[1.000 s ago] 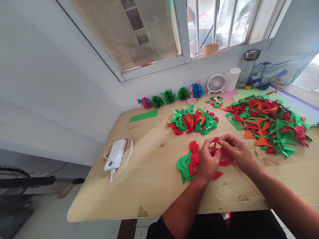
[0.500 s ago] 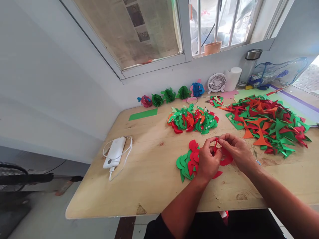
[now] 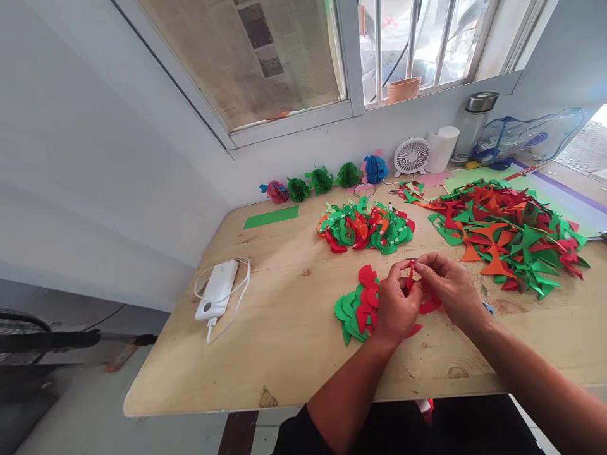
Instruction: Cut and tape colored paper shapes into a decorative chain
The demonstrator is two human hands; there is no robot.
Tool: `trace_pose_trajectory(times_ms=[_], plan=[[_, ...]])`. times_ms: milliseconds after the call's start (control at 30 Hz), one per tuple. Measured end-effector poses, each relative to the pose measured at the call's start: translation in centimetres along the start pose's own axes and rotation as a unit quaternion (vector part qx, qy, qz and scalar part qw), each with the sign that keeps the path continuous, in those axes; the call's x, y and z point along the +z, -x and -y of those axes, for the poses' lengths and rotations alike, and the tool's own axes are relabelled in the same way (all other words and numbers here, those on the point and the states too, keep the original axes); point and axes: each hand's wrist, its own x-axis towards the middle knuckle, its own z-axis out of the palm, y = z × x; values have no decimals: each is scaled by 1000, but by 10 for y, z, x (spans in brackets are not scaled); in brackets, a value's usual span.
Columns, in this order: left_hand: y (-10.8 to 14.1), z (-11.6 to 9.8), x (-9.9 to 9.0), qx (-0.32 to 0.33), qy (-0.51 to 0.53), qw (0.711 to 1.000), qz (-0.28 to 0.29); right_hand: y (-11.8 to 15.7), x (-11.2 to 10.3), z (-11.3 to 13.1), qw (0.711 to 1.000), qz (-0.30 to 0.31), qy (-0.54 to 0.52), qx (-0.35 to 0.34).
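Between the fingertips of both hands is a small piece of red paper (image 3: 411, 270), mostly covered by the fingers. My left hand (image 3: 397, 304) pinches it from the left, and my right hand (image 3: 448, 284) from the right. More red paper (image 3: 430, 302) shows below, between the hands; whether it belongs to the pinched piece I cannot tell. Beside my left hand lie overlapping red paper cutouts (image 3: 366, 296) and green paper cutouts (image 3: 349, 316), partly hidden by that hand. A small blue object (image 3: 488, 308) peeks out by my right wrist, its kind unclear.
Red, orange and green paper scraps (image 3: 512, 234) are heaped at right. Behind my hands sits a pile of cutouts (image 3: 367, 227). Paper figures, including a blue one (image 3: 374, 169), line the wall near a small fan (image 3: 411, 156). A power bank (image 3: 218, 289) lies left.
Both hands keep almost the same pose on the red paper. The view has shifted very slightly, and more of the blue object shows by my right wrist.
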Motion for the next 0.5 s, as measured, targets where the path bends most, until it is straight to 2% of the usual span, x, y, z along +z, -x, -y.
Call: trace_pose_trajectory(times_ms=[300, 500], plan=[[0, 0, 0, 8, -9, 1000, 3, 0, 0, -7, 999, -22, 8, -41], [1, -4, 1, 0, 31, 999, 12, 0, 1, -6, 998, -39, 7, -57]])
